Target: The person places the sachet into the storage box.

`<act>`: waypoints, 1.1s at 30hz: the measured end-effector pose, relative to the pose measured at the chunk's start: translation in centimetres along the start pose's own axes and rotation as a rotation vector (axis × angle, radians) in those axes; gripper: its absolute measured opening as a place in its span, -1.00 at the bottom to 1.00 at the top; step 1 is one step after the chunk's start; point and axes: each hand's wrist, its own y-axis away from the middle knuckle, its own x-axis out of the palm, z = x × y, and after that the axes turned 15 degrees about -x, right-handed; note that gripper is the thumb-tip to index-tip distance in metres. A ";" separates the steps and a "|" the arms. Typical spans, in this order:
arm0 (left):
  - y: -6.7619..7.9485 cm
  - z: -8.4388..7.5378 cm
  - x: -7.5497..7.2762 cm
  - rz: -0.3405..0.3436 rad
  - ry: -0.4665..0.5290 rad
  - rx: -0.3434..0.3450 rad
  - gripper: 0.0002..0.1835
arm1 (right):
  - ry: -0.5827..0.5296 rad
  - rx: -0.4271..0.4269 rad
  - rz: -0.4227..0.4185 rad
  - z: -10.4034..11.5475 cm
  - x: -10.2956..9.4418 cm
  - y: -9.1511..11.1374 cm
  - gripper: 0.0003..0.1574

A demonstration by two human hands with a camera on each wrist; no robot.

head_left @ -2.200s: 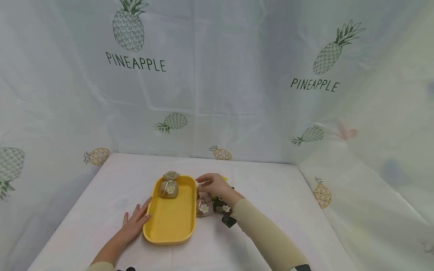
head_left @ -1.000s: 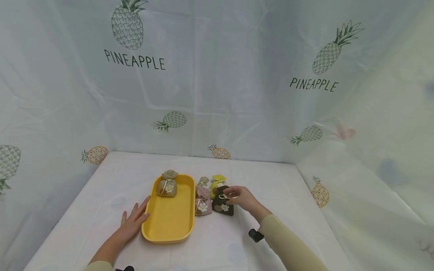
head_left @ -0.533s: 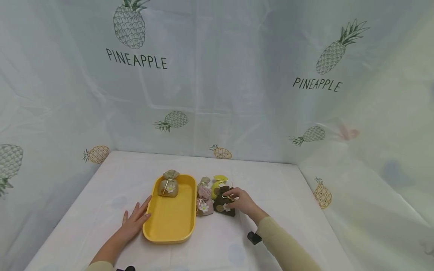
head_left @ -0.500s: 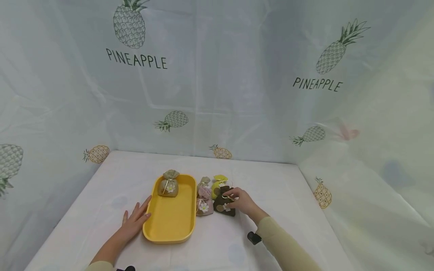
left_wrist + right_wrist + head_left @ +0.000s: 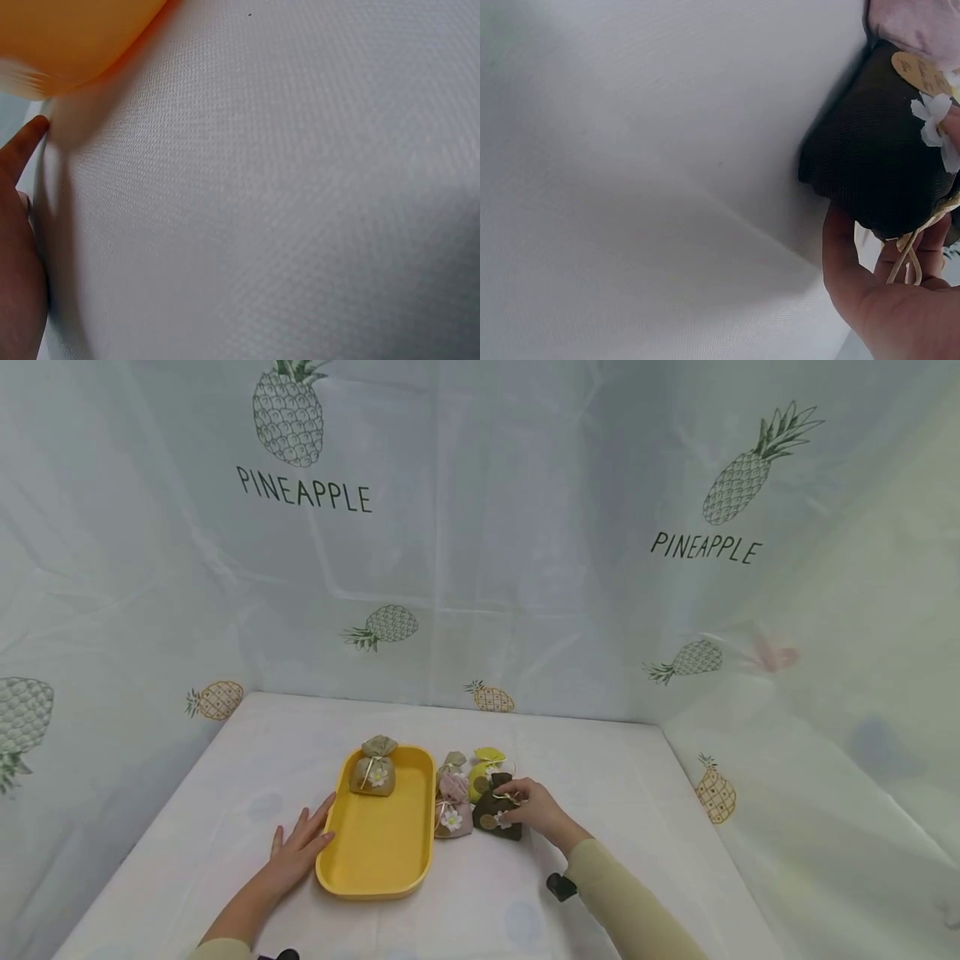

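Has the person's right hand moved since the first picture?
Yes: the right hand has moved rightward, away from the yellow tray, to the dark pouch.

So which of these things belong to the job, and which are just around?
Likely part of the job:
dark pouch, in the right hand
yellow tray, left hand at its rim
tan pouch, in the tray
pink pouch
yellow pouch
another tan pouch

Likely just background:
white table
pineapple-print curtain
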 end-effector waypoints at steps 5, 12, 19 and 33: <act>0.3 -0.1 -0.2 0.001 -0.007 0.001 -0.29 | -0.003 0.008 -0.016 0.0 0.2 0.0 -0.47; 0.4 -0.3 -0.2 0.002 -0.008 -0.004 -0.30 | -0.025 -0.013 -0.040 -0.2 0.4 0.3 -0.48; 0.5 -0.1 0.0 0.002 -0.001 -0.015 -0.29 | -0.017 -0.037 -0.066 -0.5 0.6 0.4 -0.49; 0.3 -0.1 0.0 0.013 -0.018 -0.034 -0.29 | -0.080 -0.074 -0.169 1.9 -1.2 0.3 -0.53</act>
